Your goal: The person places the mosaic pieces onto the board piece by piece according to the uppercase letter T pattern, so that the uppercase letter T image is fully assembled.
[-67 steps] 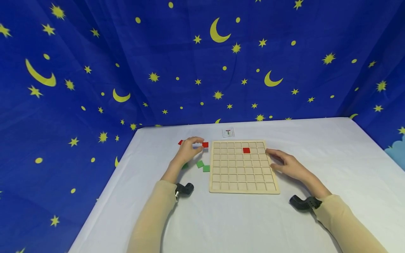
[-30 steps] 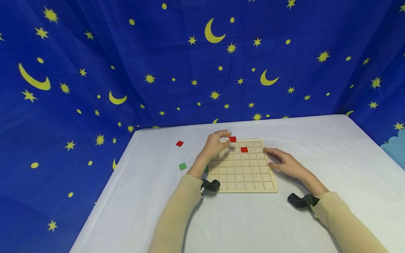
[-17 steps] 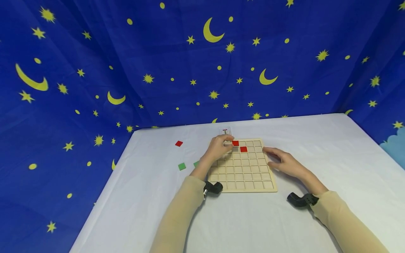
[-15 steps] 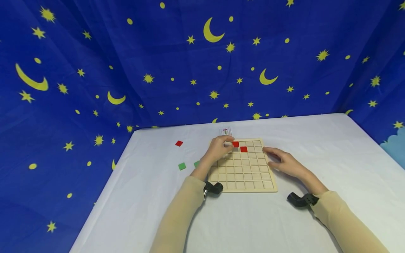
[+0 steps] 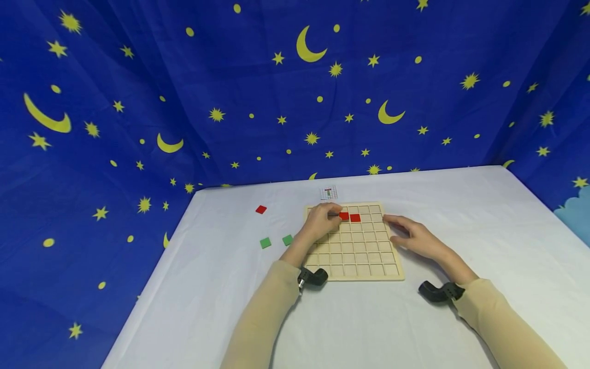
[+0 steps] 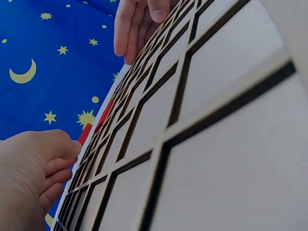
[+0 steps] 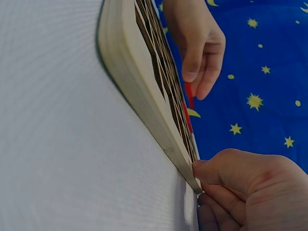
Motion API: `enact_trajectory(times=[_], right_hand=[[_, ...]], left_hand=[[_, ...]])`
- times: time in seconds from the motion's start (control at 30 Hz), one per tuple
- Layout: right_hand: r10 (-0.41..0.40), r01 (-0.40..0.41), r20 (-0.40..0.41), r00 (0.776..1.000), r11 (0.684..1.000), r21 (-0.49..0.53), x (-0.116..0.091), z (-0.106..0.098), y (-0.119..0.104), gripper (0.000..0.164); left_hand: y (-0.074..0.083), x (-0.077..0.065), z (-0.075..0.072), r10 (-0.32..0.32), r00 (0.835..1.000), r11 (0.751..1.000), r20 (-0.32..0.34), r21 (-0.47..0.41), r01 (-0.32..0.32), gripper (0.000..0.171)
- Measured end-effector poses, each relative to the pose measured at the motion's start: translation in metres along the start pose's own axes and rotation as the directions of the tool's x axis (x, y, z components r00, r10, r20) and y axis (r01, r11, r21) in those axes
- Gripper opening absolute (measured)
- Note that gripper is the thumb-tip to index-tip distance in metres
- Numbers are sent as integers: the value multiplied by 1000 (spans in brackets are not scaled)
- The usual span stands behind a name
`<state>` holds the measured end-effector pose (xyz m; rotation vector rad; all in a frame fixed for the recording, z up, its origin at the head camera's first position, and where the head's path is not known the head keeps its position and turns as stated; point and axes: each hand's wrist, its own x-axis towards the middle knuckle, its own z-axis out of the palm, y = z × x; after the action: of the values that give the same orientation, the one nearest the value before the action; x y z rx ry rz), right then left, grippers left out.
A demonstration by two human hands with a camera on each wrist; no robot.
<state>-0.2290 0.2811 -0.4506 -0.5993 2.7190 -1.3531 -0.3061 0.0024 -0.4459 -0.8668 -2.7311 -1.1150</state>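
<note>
Closest on my head feed, the left sleeve (image 5: 262, 318) and right sleeve (image 5: 507, 323) come in over the white surface (image 5: 369, 328), and the left wrist mount (image 5: 318, 277) blocks my sight of the near left corner of the wooden grid board (image 5: 351, 248). The right wrist mount (image 5: 438, 291) sits short of the right hand (image 5: 418, 239), clear of the wood. That hand has its thumb and forefinger spread apart, tips against the board's right edge; the right wrist feed shows the contact up close. The left hand (image 5: 319, 221) is over the far left part of the board, pinching a red tile (image 5: 343, 217) between thumb and forefinger; I cannot tell whether that tile touches the wood, and the hand covers several cells beneath it. Just right of those fingertips, a second red tile (image 5: 355, 218) sits in the second row from the far edge. Out to the left of the left hand I have a green tile (image 5: 265, 243), another green tile (image 5: 288, 240) nearer the forearm, and a loose red tile (image 5: 261, 209) farther off. Beyond the left hand, past the board's far edge, lies a small printed card (image 5: 329, 192) showing a grid with red and green marks. Behind everything hangs a blue curtain (image 5: 253, 66) with yellow moons and stars.
</note>
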Motion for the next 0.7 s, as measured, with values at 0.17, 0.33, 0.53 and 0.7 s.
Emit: enact_trajectory(times=[0.17, 0.33, 0.53, 0.7], right_hand=[[8, -8, 0, 1000, 1000, -10, 0, 1, 0, 57], [9, -10, -6, 1000, 999, -37, 1, 2, 1, 55], [1, -1, -1, 1000, 1000, -21, 1, 2, 1, 55], [-4, 4, 8, 1000, 1000, 5, 0, 0, 0, 57]], left_hand=[[-1, -1, 3, 9, 1000, 999, 6, 54, -9, 28], [0, -2, 3, 26, 1000, 997, 7, 74, -26, 28], [-1, -2, 3, 60, 998, 991, 5, 116, -60, 29], [0, -1, 3, 78, 997, 987, 7, 138, -78, 29]])
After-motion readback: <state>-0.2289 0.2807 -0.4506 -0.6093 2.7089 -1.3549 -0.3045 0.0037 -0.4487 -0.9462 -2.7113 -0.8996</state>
